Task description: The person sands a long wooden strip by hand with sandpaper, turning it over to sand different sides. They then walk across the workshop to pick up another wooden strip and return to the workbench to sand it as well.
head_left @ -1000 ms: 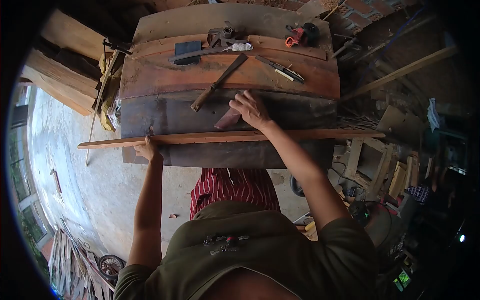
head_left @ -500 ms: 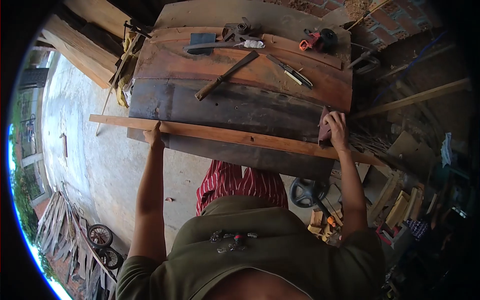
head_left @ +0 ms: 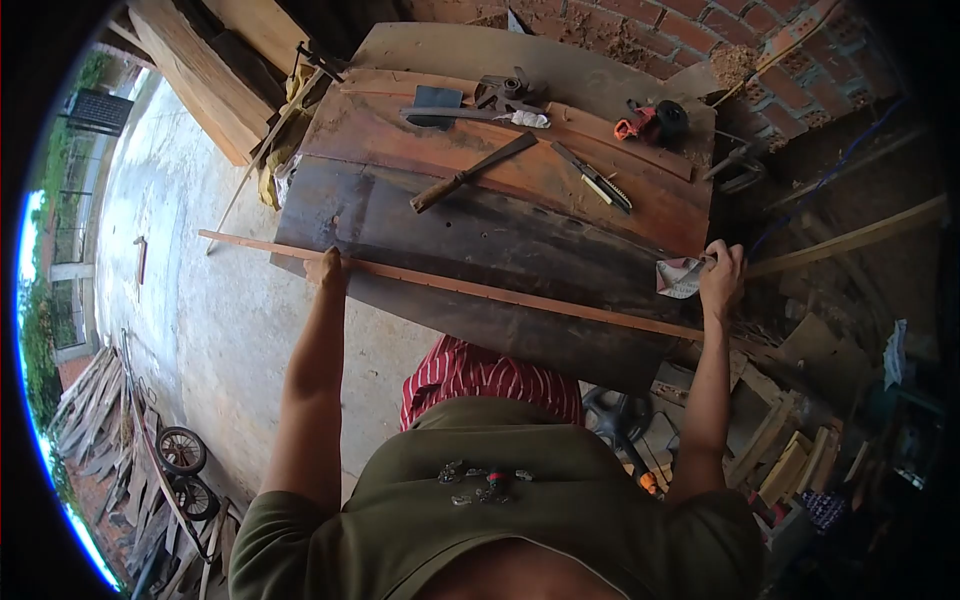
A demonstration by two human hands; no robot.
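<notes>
Your left hand [head_left: 328, 268], centre left of the frame, grips the wooden strip [head_left: 520, 300], likely steadying it across the workbench [head_left: 520, 240]. Your right hand [head_left: 722, 280], centre right, clutches crumpled sandpaper [head_left: 680, 277] near the strip's right end. A wooden-handled tool [head_left: 470, 172] lies above.

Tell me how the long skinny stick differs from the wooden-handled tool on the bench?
The long thin wooden strip overhangs the dark workbench on the left; the dark-bladed, wooden-handled tool is shorter and lies wholly on it. The left hand holds the strip, the right hand a sandpaper sheet; no hand touches the tool. Both lie slanted.
</notes>
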